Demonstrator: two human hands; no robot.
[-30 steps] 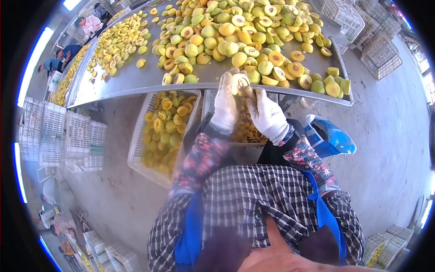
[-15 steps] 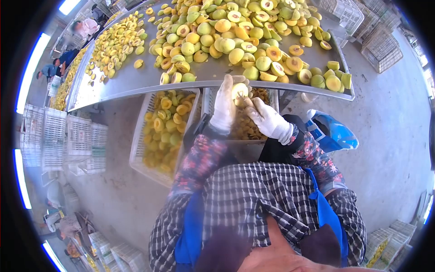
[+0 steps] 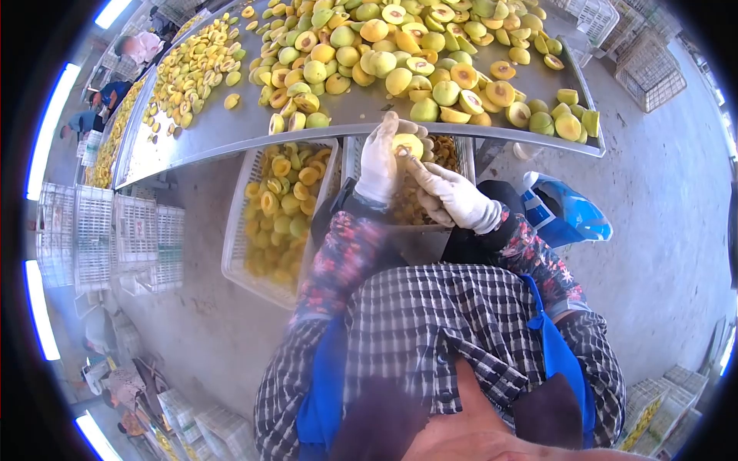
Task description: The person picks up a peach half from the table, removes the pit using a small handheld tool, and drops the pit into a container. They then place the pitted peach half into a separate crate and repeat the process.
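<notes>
In the head view, a yellow peach half [image 3: 407, 144] is held in my gloved left hand [image 3: 380, 160], just beyond the metal table's front edge. My gloved right hand [image 3: 455, 194] is closed in a pinch, its fingertips against the cut side of the peach half. Something small and shiny shows at those fingertips, too small to name. Under both hands stands a crate of small brownish-yellow pieces [image 3: 444, 156], partly covered by my hands. To its left, a white plastic crate [image 3: 237, 257] holds pitted peach halves [image 3: 288, 200].
A heap of cut peaches [image 3: 384, 58] covers much of the metal table [image 3: 207, 146], with a smaller pile [image 3: 188, 77] at its left. A blue and white bag [image 3: 569, 211] lies right of my knees. Stacked crates [image 3: 115, 238] stand left; other people work at the far left.
The view has shifted slightly. My right hand has dropped a little and turned, with its fingertips still at the peach half. The left hand keeps its hold.
</notes>
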